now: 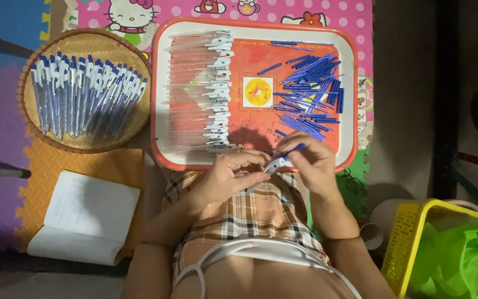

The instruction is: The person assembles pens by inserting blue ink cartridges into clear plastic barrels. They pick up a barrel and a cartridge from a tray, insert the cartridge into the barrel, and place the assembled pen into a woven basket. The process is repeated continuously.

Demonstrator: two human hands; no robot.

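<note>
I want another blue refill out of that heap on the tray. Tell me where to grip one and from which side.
Take a blue refill lying apart at the heap's upper left edge. Pinch it at mid-length, coming straight down from above: it lies flat on the red tray, thin and straight, with bare tray on both long sides, so probably nothing else gets dragged.

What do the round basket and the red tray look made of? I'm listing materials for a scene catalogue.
The round basket looks like woven bamboo or rattan, matte tan: a fine weave and a bound rim show. The red tray looks like moulded plastic, smooth and slightly glossy, with rounded corners and a pale raised rim; painted metal can't be ruled out.
</note>
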